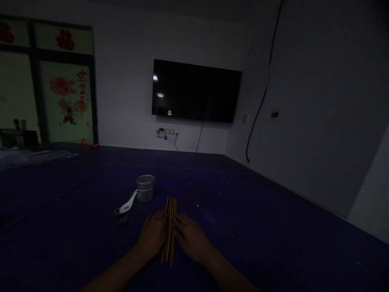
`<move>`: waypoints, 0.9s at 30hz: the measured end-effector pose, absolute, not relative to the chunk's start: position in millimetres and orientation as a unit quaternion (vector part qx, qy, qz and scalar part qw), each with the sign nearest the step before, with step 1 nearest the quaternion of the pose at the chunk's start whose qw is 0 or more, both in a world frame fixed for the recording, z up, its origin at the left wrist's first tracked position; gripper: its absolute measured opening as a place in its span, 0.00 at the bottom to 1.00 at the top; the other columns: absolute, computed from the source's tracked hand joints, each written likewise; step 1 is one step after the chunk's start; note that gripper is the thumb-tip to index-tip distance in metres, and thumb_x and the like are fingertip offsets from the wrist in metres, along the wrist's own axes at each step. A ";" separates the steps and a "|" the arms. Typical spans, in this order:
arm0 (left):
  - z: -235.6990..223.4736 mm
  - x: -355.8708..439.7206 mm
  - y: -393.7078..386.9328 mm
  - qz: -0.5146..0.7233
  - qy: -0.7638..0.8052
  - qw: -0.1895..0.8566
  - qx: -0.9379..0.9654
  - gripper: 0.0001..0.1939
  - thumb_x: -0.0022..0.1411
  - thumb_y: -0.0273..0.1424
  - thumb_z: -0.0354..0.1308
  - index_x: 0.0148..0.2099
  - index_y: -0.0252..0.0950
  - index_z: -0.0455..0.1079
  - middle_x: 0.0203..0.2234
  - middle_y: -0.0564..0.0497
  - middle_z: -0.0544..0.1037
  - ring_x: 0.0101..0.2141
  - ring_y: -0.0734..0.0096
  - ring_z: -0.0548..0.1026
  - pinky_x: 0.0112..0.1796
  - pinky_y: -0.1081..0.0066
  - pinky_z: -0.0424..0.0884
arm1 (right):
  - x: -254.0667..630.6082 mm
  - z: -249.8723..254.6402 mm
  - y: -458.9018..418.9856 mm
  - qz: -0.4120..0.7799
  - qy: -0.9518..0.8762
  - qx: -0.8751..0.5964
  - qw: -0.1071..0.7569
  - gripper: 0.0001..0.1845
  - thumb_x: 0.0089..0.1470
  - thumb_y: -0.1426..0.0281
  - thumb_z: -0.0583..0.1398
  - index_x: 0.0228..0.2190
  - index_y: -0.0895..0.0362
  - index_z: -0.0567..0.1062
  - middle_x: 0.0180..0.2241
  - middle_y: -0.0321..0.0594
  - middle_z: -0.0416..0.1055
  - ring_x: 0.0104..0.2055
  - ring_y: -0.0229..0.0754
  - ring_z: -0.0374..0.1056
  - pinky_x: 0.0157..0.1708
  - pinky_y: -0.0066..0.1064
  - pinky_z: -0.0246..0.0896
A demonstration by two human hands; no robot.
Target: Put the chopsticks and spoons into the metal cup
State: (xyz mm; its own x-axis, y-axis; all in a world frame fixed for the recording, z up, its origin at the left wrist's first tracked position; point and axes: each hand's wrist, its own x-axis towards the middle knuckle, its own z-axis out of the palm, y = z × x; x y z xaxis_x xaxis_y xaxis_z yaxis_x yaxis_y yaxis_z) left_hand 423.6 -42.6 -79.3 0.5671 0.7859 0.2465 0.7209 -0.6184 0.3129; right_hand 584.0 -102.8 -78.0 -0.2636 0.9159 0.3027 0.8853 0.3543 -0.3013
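Observation:
A bundle of several wooden chopsticks (169,239) lies on the blue-purple surface, pointing away from me. My left hand (154,231) presses against the bundle's left side with its fingers curled. From the right, my right hand (190,235) closes in on the same chopsticks, fingertips touching them. Ahead and to the left stands an upright grey metal cup (145,192). Beside it rest a white ceramic spoon (127,204) and darker metal spoons (124,220), partly overlapped by the white one.
Small white scraps (197,205) are scattered on the surface (273,227) to the right. Clear plastic sheeting (33,157) lies far left. A television (196,91) hangs on the back wall above sockets, and a black cable (261,105) runs down near the corner.

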 end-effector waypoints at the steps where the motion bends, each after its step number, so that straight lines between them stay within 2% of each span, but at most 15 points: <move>1: -78.0 423.4 -43.4 0.173 0.433 0.086 0.880 0.25 0.64 0.26 0.42 0.62 0.38 0.61 0.59 0.44 0.65 0.60 0.60 0.60 0.59 0.53 0.52 | 584.2 -78.2 -103.0 0.036 -0.796 -0.565 0.213 0.25 0.60 0.68 0.50 0.58 0.54 0.63 0.60 0.44 0.60 0.63 0.50 0.52 0.60 0.45 0.51; 5: -75.6 423.9 -45.2 0.159 0.430 0.086 0.885 0.26 0.63 0.25 0.41 0.62 0.37 0.60 0.59 0.44 0.66 0.61 0.60 0.60 0.60 0.51 0.50 | 583.8 -77.9 -104.0 0.041 -0.795 -0.572 0.197 0.25 0.60 0.66 0.49 0.58 0.56 0.63 0.61 0.47 0.59 0.64 0.51 0.51 0.60 0.46 0.50; 11: -73.0 423.6 -47.0 0.179 0.435 0.087 0.878 0.24 0.64 0.25 0.40 0.60 0.37 0.63 0.58 0.43 0.67 0.59 0.60 0.63 0.58 0.53 0.53 | 583.9 -79.1 -102.4 0.041 -0.792 -0.576 0.197 0.26 0.61 0.65 0.48 0.59 0.57 0.62 0.62 0.47 0.57 0.64 0.51 0.50 0.60 0.47 0.50; 16: -67.8 420.8 -48.3 0.193 0.450 0.057 0.870 0.19 0.65 0.29 0.43 0.52 0.36 0.69 0.45 0.44 0.75 0.48 0.62 0.70 0.50 0.62 0.63 | 584.5 -79.6 -102.2 0.041 -0.790 -0.576 0.207 0.26 0.62 0.65 0.48 0.59 0.56 0.61 0.61 0.47 0.58 0.64 0.50 0.50 0.60 0.48 0.49; 22: -65.1 420.9 -46.9 0.188 0.457 0.049 0.868 0.14 0.65 0.29 0.44 0.41 0.36 0.73 0.39 0.45 0.75 0.44 0.62 0.70 0.43 0.65 0.64 | 582.6 -76.1 -106.2 0.034 -0.793 -0.575 0.201 0.25 0.61 0.66 0.50 0.58 0.58 0.63 0.61 0.48 0.59 0.63 0.51 0.52 0.60 0.46 0.49; 27: -69.7 420.9 -42.1 0.225 0.440 0.068 0.867 0.14 0.63 0.27 0.46 0.45 0.36 0.72 0.41 0.46 0.76 0.46 0.64 0.70 0.47 0.65 0.63 | 581.9 -74.0 -106.3 0.028 -0.805 -0.552 0.217 0.24 0.59 0.67 0.52 0.57 0.55 0.65 0.59 0.46 0.62 0.61 0.49 0.56 0.61 0.46 0.49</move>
State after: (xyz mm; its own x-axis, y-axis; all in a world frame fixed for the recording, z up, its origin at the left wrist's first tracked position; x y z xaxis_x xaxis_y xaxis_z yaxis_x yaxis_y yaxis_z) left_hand 420.9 -42.1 -69.7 0.5121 0.7933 0.3294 0.7318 -0.6037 0.3161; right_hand 581.9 -106.3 -74.0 -0.2966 0.9004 0.3184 0.8763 0.3891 -0.2841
